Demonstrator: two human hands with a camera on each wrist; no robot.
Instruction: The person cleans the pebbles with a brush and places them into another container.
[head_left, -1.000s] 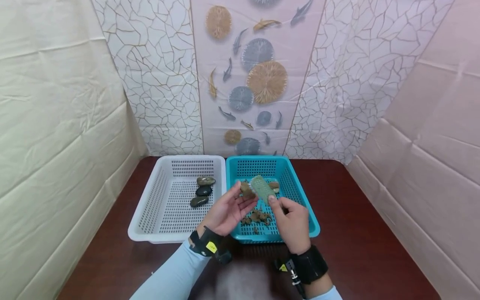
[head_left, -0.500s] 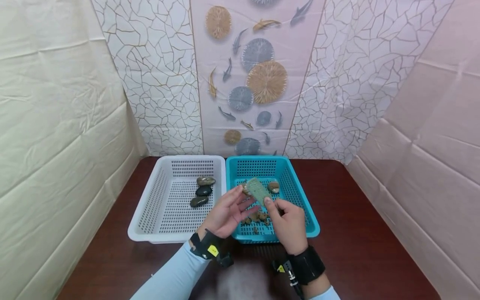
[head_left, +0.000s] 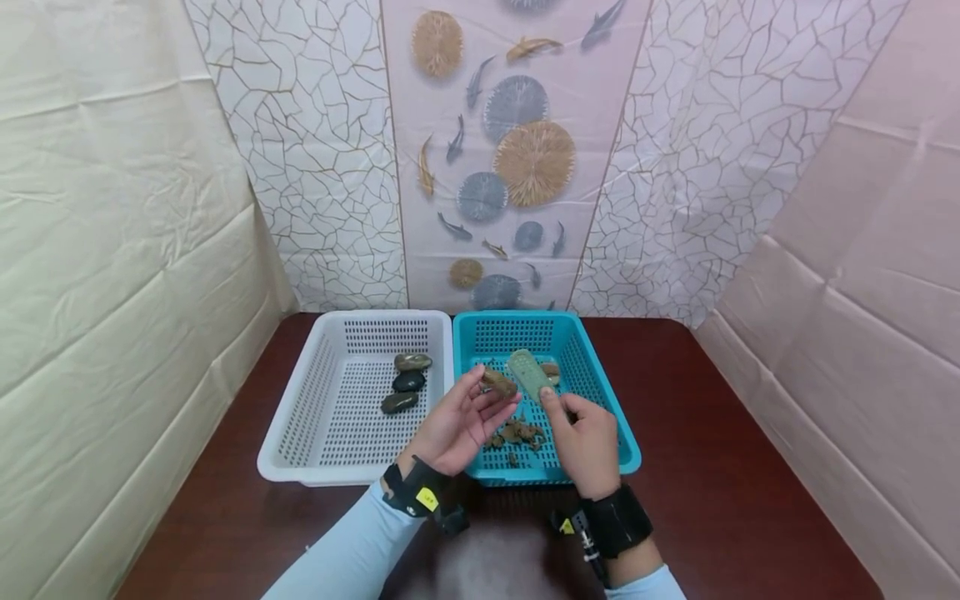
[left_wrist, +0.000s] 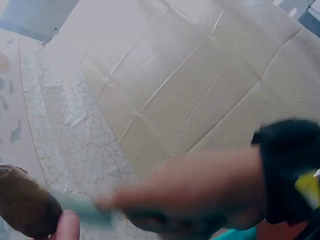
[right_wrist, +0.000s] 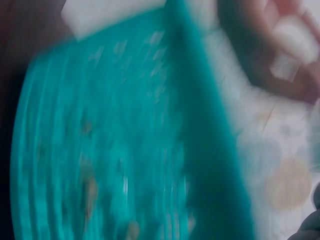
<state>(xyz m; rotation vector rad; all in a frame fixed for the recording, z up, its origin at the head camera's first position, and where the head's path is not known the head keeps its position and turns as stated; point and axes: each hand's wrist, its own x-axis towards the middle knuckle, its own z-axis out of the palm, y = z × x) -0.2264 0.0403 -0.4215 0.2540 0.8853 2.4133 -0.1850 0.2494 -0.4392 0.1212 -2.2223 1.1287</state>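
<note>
Over the teal basket [head_left: 609, 392], my left hand [head_left: 459, 429] holds a mud-coated stone [head_left: 498, 383] between thumb and fingers, palm facing up. My right hand [head_left: 588, 442] grips a pale green scrubbing brush [head_left: 528, 372], thumb on its back. A small gap separates brush and stone in the head view. In the left wrist view the stone [left_wrist: 27, 205] shows brown mud, and the moving right hand [left_wrist: 190, 185] is blurred. Crumbs of dried mud [head_left: 517, 432] lie in the teal basket. Another brown stone [head_left: 551, 372] sits there, partly behind the brush.
A white basket [head_left: 279, 437] stands against the teal one on its left, with three dark, smooth stones [head_left: 408, 382] in a column. Both baskets rest on a dark red-brown table [head_left: 735, 483]. Patterned cloth [head_left: 480, 150] hangs behind.
The brush moved left across the stone half a second ago, covering much of it, and has drawn back to the right. The left hand keeps the stone in nearly the same place.
</note>
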